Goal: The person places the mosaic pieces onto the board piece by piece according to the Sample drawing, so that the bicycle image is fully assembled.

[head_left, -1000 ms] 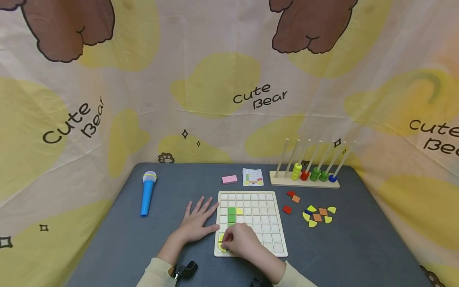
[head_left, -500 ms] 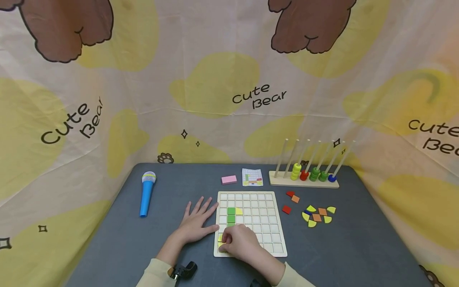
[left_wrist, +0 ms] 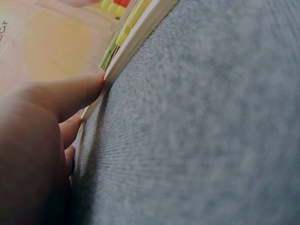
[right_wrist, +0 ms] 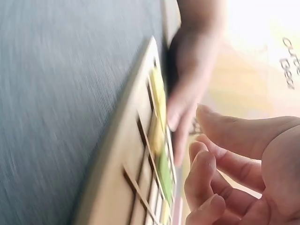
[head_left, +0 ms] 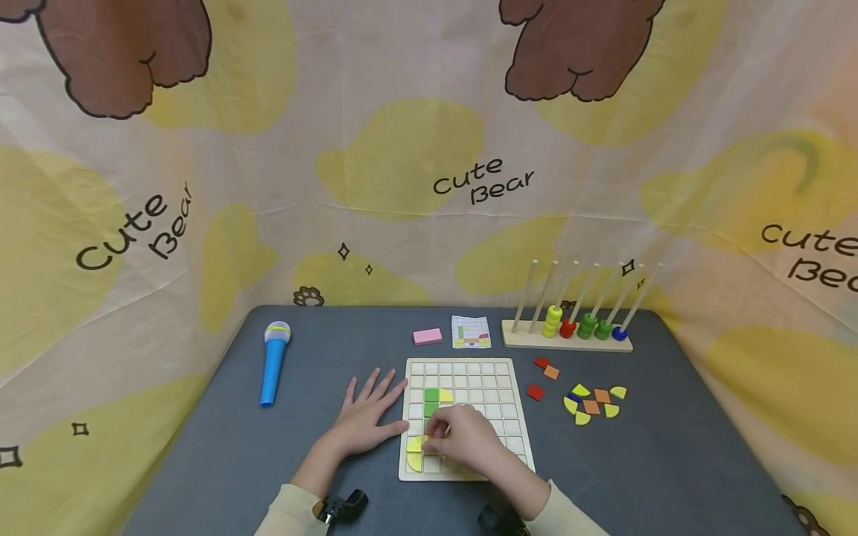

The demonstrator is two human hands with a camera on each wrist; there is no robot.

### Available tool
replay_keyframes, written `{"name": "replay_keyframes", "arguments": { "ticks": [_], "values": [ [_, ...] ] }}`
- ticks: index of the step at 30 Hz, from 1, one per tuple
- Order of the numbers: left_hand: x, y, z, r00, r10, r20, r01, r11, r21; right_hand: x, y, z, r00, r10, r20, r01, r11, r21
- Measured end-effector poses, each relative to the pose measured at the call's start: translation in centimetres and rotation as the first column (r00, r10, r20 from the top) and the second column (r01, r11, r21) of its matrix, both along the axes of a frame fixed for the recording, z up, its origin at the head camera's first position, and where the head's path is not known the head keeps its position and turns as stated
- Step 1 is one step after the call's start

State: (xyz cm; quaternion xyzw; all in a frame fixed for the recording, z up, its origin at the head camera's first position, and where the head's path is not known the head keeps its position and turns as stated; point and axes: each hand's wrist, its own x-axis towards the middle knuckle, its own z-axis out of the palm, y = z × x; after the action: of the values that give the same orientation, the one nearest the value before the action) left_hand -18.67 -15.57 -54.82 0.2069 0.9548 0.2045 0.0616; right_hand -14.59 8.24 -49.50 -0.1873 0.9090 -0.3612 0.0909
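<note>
A wooden grid board (head_left: 479, 368) lies on the dark table. My left hand (head_left: 362, 426) is spread flat at its left edge, with thumb and fingertips touching the rim. Over the lower left of the grid is my right hand (head_left: 465, 438). Its fingers are loosely bent, and the right wrist view shows the thumb (right_wrist: 234, 133) apart from them with nothing between. Just left of that hand, a yellow quarter-circle tile (head_left: 415, 462) sits in the bottom-left cell, below another yellow tile (head_left: 414, 444). Green square tiles (head_left: 431, 402) and a yellow tile (head_left: 445, 395) fill cells farther up. The right hand hides some cells.
Right of the board lie red tiles (head_left: 535, 391), orange tiles (head_left: 590, 407) and several yellow tiles (head_left: 611, 410). Behind it are a pink block (head_left: 427, 337), a pattern card (head_left: 471, 332) and a peg rack with beads (head_left: 566, 344). A blue toy microphone (head_left: 271, 371) lies at left.
My right hand has come away from the bottom-left cell, up and to the right, uncovering the yellow quarter-circle tile there. The left hand keeps its place at the board's edge.
</note>
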Motion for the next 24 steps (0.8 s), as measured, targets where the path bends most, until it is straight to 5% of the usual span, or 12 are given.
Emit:
{"name": "replay_keyframes", "arguments": {
  "ticks": [12,24],
  "values": [
    [-0.2,-0.1,-0.1,0.999,0.002,0.037,-0.002,1.000,0.005,-1.8,4.2,1.2,0.986,-0.163,0.045,0.164,0.986,-0.016],
    [-0.3,-0.1,-0.3,0.999,0.007,0.039,-0.007,1.000,0.001,-3.2,8.7,1.7,0.943,-0.329,0.055,0.331,0.943,-0.034]
  ]
}}
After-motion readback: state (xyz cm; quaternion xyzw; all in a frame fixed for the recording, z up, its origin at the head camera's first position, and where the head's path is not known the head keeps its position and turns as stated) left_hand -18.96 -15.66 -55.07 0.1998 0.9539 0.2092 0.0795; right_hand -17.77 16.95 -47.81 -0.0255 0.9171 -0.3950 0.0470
